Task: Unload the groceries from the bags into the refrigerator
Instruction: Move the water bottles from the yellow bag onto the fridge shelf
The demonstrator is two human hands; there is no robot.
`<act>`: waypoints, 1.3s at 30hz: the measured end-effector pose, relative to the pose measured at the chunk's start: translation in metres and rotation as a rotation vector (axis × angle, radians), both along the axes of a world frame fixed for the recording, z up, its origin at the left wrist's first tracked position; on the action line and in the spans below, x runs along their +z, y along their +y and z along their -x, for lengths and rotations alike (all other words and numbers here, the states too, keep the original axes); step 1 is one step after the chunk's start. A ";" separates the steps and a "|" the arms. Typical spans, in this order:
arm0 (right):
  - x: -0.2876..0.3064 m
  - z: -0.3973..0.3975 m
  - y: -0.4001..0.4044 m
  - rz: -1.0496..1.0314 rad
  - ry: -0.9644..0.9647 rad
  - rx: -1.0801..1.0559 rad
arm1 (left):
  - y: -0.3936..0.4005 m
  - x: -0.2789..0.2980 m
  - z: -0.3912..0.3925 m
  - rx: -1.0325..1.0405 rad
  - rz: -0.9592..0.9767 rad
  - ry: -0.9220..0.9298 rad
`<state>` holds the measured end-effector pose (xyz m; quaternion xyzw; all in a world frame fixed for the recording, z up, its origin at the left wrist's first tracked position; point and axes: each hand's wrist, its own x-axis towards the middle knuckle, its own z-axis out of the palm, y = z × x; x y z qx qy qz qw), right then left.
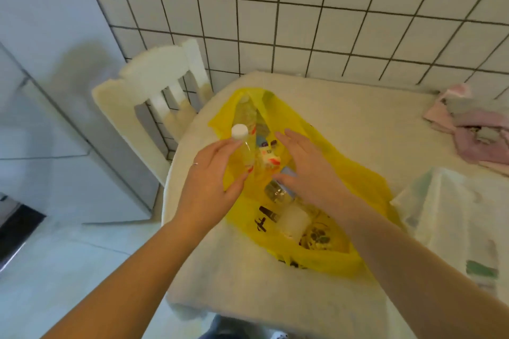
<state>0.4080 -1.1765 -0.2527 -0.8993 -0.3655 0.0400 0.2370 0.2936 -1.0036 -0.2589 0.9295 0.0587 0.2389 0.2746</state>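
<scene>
Gripping a white-capped bottle [243,151] upright at the yellow bag's [330,228] far-left mouth, the left hand [209,184] is nearest — the right hand [305,170] hovers open-fingered over the bag on the bench [358,118].

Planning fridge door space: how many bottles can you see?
2. One white-capped bottle held in the left hand above the yellow bag; one under the right hand, inside the bag. More may be hidden.

Bag [325,253] lies on the table [248,283], chair [154,96] behind-left.
</scene>
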 end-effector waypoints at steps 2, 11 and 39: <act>0.001 -0.013 0.014 -0.029 -0.011 0.059 | 0.003 0.005 -0.007 0.051 0.012 -0.001; -0.007 -0.075 0.059 0.207 -0.014 0.189 | 0.014 0.003 -0.054 0.033 0.078 0.100; 0.011 -0.154 0.122 0.228 -0.442 0.038 | 0.079 -0.032 -0.116 -0.288 0.198 0.343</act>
